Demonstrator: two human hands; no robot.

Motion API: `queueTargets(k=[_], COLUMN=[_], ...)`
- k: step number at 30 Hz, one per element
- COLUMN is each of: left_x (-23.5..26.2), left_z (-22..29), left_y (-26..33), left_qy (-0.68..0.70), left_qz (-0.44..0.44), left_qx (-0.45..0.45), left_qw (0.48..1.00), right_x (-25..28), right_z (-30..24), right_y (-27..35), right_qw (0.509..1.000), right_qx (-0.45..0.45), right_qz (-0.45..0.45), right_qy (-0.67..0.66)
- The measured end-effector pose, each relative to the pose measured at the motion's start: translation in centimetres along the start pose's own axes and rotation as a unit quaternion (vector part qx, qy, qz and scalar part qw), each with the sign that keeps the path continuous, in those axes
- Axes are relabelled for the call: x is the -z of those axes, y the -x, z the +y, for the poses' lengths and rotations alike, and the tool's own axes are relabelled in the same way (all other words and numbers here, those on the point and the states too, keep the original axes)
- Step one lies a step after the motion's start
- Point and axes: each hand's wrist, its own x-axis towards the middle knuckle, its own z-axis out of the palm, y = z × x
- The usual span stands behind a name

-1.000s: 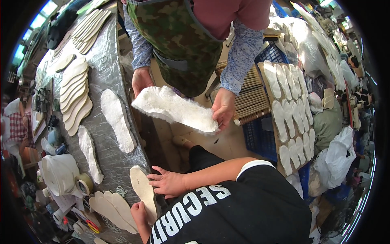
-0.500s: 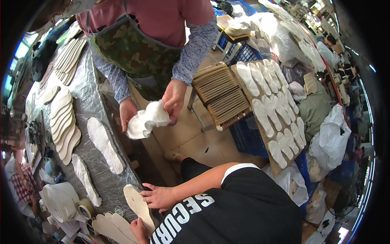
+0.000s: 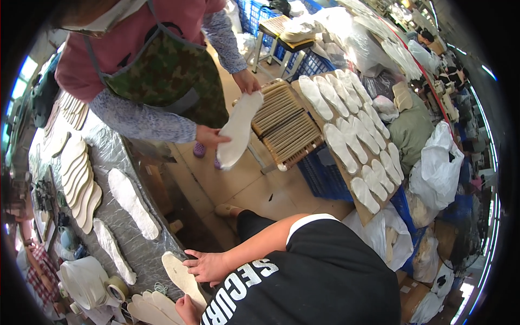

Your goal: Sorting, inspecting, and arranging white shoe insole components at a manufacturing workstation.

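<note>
A cream insole (image 3: 183, 273) lies at the table's near edge. My right hand (image 3: 208, 267) rests along its right side, its fingers apart and touching it. At the insole's lower end, partly cut off by my shirt, my left hand (image 3: 186, 309) has its fingers bent closed on the edge. Left of it, several cream insoles (image 3: 151, 309) overlap in a fan. Across from me, a person in a camouflage apron (image 3: 168, 81) holds a flat white padded insole (image 3: 240, 130) between two hands, above the floor.
The table (image 3: 127, 254) is covered in clear plastic. On it lie two fluffy white insoles (image 3: 134, 203), a row of overlapping insoles (image 3: 80, 181) and a tape roll (image 3: 116, 288). To the right stand a slatted bamboo stool (image 3: 285, 124), a board of white insoles (image 3: 320, 130), blue crates and white bags (image 3: 441, 162).
The co-worker has shifted left, and the white insole, crumpled before, is now stretched flat and raised to the right. My hands keep their place on the cream insole. The view has shifted slightly.
</note>
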Motion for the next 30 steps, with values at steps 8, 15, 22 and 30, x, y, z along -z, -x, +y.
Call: queueTargets(k=[8, 15, 22, 30], left_x=[0.2, 0.3, 0.1, -0.2], left_z=[0.9, 1.1, 1.6, 5.7], left_y=[0.2, -0.2, -0.2, 1.9], left_qy=[0.012, -0.014, -0.008, 0.015], left_qz=[-0.017, -0.031, -0.015, -0.021], left_qx=[0.012, 0.022, -0.008, 0.02], left_qw=[1.0, 0.999, 1.0, 0.999], right_x=[0.3, 0.7, 0.7, 1.2], right_z=[0.2, 0.2, 0.2, -0.1], right_y=[0.4, 0.8, 0.9, 1.0], right_qw=[1.0, 1.0, 1.0, 1.0], right_qx=[-0.019, -0.009, -0.013, -0.016], right_qz=[-0.023, 0.024, 0.025, 0.0], right_qy=[0.001, 0.002, 0.009, 0.002])
